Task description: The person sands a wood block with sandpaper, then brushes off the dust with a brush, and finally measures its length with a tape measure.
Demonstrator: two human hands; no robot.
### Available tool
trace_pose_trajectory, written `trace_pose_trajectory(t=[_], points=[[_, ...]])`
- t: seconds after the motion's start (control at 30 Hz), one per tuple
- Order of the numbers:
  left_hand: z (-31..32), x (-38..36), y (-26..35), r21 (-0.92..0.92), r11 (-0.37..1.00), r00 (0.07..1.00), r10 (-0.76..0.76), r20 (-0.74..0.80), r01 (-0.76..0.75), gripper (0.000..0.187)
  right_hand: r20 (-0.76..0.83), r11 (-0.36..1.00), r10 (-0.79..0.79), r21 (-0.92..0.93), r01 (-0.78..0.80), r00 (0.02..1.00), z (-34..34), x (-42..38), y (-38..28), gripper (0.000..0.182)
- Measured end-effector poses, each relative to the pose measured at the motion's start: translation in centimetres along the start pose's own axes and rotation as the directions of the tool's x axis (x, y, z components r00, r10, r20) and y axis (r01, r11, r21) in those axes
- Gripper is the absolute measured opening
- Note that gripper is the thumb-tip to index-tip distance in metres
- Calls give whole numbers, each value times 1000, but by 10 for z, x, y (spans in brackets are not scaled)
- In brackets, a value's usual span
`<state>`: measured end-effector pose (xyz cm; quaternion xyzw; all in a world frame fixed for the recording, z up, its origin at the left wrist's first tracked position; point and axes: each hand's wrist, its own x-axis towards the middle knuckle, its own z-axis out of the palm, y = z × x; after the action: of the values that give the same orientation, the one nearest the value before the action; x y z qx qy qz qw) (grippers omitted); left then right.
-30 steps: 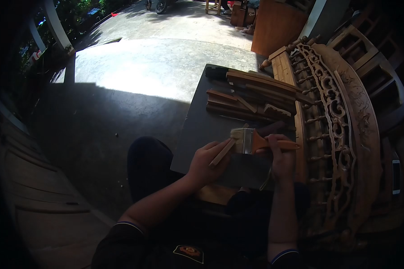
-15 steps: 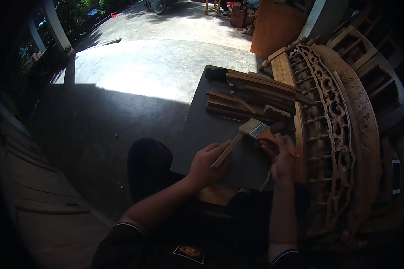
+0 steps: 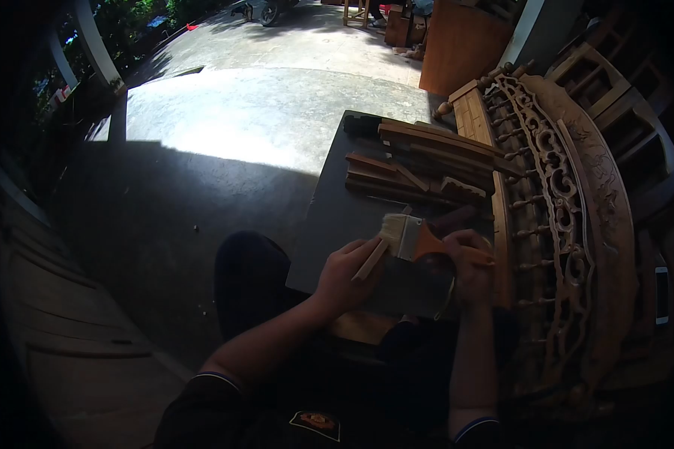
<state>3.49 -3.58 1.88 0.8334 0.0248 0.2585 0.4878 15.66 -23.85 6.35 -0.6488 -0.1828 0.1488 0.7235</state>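
Note:
My left hand (image 3: 346, 271) is closed round a short wooden strip (image 3: 370, 262), which slants up and away from me over the dark tabletop (image 3: 314, 239). In my right hand (image 3: 468, 263) is a flat paintbrush (image 3: 410, 237) with an orange handle, a metal band and pale bristles. The bristles lie against the strip just beyond my left fingers, covering part of it. A thin cord hangs below my right hand.
Several wooden pieces (image 3: 427, 153) lie across the far side of the tabletop. To the right stands carved wooden furniture (image 3: 558, 179) with turned spindles; a phone (image 3: 661, 295) rests farther right. Wooden panels (image 3: 75, 314) are at the left, and a concrete floor (image 3: 202, 127) stretches ahead.
The paintbrush has moved left and toward me along the strip, and its broad face has turned more into view. My left hand and the strip have stayed nearly still.

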Motion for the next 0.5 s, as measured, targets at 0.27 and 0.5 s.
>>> trace_pose_trajectory(t=[0.27,0.5], points=[[3,3,9,-5,1000,999,23,-49,-23,27,-196,999,43,8,-43,980,0,9,10,27],[-3,0,8,-86,994,997,-71,-41,67,20,-66,995,96,-15,-97,993,-4,8,8,25]])
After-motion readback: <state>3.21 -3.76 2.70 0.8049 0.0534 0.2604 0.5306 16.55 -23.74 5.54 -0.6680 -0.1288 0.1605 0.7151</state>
